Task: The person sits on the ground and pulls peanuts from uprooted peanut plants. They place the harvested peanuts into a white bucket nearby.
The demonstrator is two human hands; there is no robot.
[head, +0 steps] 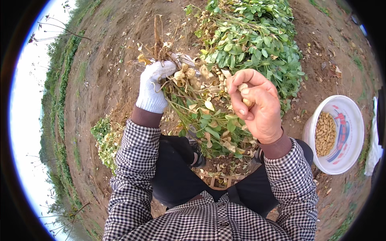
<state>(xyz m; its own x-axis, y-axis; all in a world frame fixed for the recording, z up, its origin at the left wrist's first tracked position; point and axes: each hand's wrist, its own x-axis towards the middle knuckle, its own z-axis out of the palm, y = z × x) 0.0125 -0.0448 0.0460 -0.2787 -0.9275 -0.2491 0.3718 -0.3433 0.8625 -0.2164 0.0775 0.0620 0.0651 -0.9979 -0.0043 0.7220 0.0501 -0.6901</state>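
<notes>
My left hand (155,84), in a white knit glove, is closed around the stems of an uprooted peanut plant (211,123). The plant's roots point away from me and its leaves hang down between my knees. Several peanut pods (188,73) cling among the roots beside the glove. My bare right hand (256,102) is just right of the plant, with peanut pods (245,95) held between the thumb and curled fingers. Part of those pods is hidden by the fingers.
A white plastic bucket (357,135) with peanuts (325,134) in it stands on the soil at my right. A large pile of leafy peanut plants (253,39) lies ahead. A smaller leafy heap (108,141) lies at the left. A white sheet (374,144) is at the far right.
</notes>
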